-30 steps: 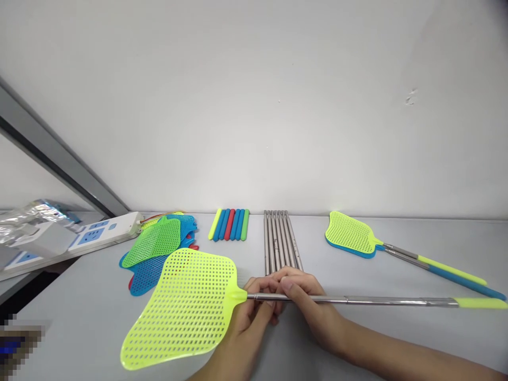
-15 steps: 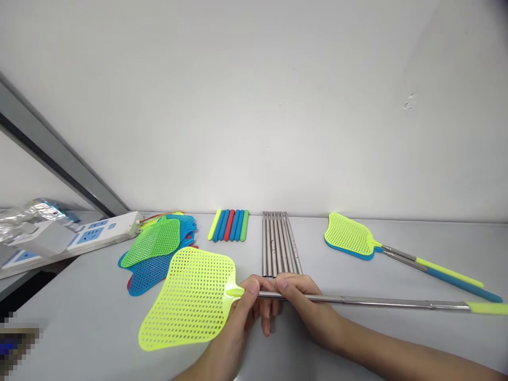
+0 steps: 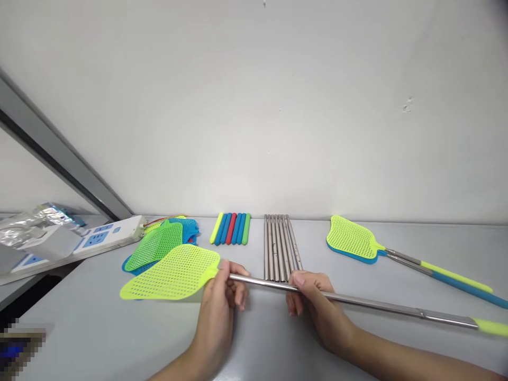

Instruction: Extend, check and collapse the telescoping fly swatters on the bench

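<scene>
Clock: its centre is between the two hands, and twelve is toward the wall (image 3: 270,106).
Bag and strip: the bag (image 3: 43,217) and the strip (image 3: 115,233) lie toward ten o'clock.
Loose heads: the pile (image 3: 156,246) is at ten; they overlap, so I cannot count them, and the held head (image 3: 170,272) covers some.
Swatter: the one in the hands (image 3: 268,284) runs from nine-thirty to half past three, with head, rod and grip (image 3: 492,327) already in one line.
Left hand: it (image 3: 216,315) pinches the swatter close by the neck, lower fingers curled; the joint itself is hard to make out.
Loose grips: seven (image 3: 231,228) in a row toward eleven, none on a rod.
Loose rods: side by side (image 3: 278,248) near twelve, without heads or grips; their exact number is not sure.
Right hand: it (image 3: 329,320) pinches the rod with thumb and fingers, hiding a short part.
Whole swatters: two (image 3: 353,238) rest at two o'clock, the yellow partly over the blue.
Edge: my view cuts the held grip's end, and the blue one's also.
</scene>
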The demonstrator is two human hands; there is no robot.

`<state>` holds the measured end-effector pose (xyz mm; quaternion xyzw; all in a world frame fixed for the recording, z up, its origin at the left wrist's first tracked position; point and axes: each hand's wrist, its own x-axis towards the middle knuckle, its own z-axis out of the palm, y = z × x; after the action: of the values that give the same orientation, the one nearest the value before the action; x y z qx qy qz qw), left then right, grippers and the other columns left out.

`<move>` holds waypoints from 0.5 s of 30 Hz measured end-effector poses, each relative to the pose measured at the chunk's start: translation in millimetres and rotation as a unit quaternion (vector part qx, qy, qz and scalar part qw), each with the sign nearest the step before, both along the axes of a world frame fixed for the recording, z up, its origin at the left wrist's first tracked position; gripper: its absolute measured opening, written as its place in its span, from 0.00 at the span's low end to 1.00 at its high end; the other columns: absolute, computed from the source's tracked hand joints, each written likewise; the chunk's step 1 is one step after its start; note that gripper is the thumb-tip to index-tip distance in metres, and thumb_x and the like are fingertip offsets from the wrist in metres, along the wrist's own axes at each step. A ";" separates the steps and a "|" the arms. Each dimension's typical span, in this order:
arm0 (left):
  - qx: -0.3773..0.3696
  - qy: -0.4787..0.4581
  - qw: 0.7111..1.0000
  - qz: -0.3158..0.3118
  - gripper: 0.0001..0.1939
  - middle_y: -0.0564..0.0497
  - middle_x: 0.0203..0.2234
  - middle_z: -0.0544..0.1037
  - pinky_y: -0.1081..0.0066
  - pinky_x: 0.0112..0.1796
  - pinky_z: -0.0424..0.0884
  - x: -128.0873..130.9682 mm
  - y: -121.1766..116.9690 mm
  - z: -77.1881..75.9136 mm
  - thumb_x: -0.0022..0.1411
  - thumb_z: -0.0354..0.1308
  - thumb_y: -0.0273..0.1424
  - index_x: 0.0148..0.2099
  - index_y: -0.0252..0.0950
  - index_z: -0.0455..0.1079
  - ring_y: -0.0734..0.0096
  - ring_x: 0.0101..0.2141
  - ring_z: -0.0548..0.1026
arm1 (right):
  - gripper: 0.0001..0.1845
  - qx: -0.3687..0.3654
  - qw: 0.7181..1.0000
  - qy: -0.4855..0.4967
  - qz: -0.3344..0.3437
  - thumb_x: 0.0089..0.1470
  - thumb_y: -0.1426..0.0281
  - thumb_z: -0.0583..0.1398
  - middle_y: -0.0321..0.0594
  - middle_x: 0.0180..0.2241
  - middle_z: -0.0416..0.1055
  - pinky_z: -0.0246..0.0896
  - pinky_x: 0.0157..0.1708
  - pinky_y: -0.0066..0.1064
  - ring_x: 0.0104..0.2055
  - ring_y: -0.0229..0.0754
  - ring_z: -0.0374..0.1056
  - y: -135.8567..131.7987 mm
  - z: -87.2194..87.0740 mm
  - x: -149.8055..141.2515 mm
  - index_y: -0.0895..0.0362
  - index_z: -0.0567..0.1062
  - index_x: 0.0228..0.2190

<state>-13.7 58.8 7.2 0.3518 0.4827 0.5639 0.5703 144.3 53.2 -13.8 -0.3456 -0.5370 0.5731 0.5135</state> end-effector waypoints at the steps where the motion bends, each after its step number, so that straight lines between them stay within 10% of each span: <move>1: 0.008 -0.023 0.999 0.024 0.18 0.58 0.10 0.56 0.78 0.19 0.55 -2.5 4.8 2.5 0.60 0.45 0.41 0.25 0.34 0.65 0.79 0.15 0.55 | 0.25 -0.003 1.000 0.020 -0.013 0.55 0.63 0.49 0.35 0.14 0.59 0.49 0.25 0.28 0.21 0.36 0.57 -0.6 -1.6 0.4 0.58 0.62 0.11; 15: 0.032 -0.049 0.997 0.056 0.24 0.55 0.08 0.58 0.77 0.17 0.57 -15.7 11.2 16.1 0.59 0.40 0.40 0.19 0.34 0.65 0.77 0.14 0.57 | 0.27 -0.137 0.975 0.176 0.002 0.54 0.62 0.43 0.37 0.12 0.58 0.48 0.21 0.30 0.16 0.37 0.55 4.8 1.2 -0.9 0.58 0.65 0.11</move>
<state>-29.4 69.9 23.2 0.3144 0.4546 0.6265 0.5496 143.4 58.0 -12.6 -0.3051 -0.3557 0.6939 0.5467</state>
